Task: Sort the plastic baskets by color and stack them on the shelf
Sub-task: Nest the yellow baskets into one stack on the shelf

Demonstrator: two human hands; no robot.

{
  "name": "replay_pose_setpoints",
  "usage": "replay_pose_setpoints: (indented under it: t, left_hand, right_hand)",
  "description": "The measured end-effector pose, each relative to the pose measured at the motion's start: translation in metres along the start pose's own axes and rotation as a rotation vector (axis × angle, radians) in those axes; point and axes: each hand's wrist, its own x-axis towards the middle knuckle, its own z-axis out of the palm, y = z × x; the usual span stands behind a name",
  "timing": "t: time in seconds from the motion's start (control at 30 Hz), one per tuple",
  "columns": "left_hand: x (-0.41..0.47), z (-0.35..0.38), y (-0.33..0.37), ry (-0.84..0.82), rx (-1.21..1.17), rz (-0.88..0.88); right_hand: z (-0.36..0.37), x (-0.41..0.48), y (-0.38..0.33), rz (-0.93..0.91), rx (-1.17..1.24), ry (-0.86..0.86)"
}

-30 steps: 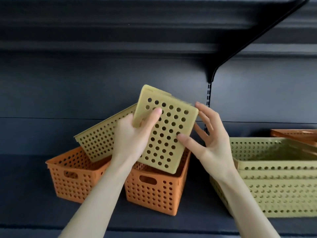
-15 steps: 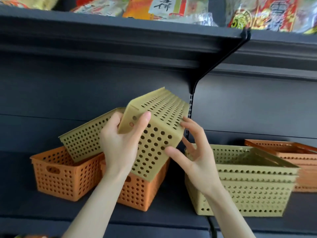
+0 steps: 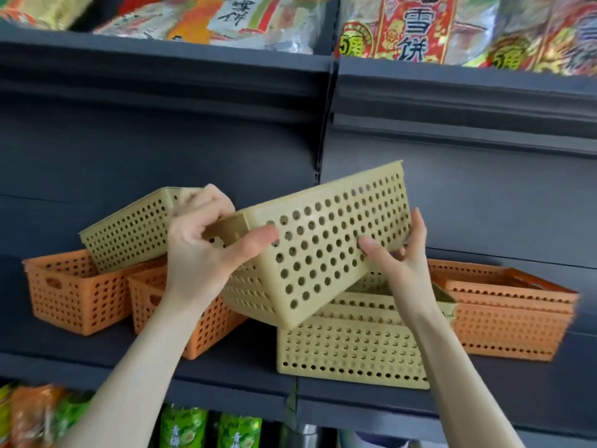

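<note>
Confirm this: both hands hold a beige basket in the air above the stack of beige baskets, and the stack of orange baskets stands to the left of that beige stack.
Not quite. In the head view the left hand and right hand do hold a beige basket above the stack of beige baskets, but the stack of orange baskets stands to its right, not its left.

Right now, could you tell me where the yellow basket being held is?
In the head view, the held yellow basket is centre frame, tilted between the left hand and right hand, above the yellow stack on the shelf.
</note>
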Motion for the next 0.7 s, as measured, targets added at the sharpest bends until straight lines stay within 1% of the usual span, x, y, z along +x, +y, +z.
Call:
replay_pose_setpoints:
  t: [0.1, 0.2, 0.3, 0.4, 0.47, 0.5, 0.57, 0.63, 0.7]
  left_hand:
    - [0.009, 0.016, 0.001, -0.072, 0.01, -0.022]
    - [0.014, 0.037, -0.008, -0.132, 0.012, -0.107]
    - [0.011, 0.059, -0.032, -0.184, 0.04, -0.119]
    - [0.002, 0.08, -0.054, -0.251, 0.014, -0.237]
    - [-0.004, 0.093, -0.065, -0.298, 0.013, -0.293]
    - [-0.007, 0.098, -0.071, -0.291, 0.028, -0.3]
    - [-0.012, 0.103, -0.08, -0.239, 0.063, -0.288]
    - [-0.017, 0.106, -0.087, -0.226, 0.066, -0.263]
    - [-0.019, 0.106, -0.093, -0.219, 0.08, -0.244]
  right_hand:
    - [-0.022, 0.005, 0.003, 0.032, 0.016, 0.077]
    - [-0.035, 0.009, 0.007, 0.052, -0.078, 0.18]
    - [-0.048, 0.015, 0.017, 0.078, -0.17, 0.273]
    - [-0.058, 0.02, 0.028, 0.059, -0.257, 0.354]
    - [-0.061, 0.022, 0.035, 0.043, -0.325, 0.362]
    - [-0.063, 0.023, 0.038, 0.04, -0.357, 0.364]
    - [-0.067, 0.023, 0.043, 0.052, -0.406, 0.374]
    - [-0.072, 0.019, 0.048, 0.06, -0.455, 0.372]
    - [-0.074, 0.013, 0.055, 0.053, -0.531, 0.318]
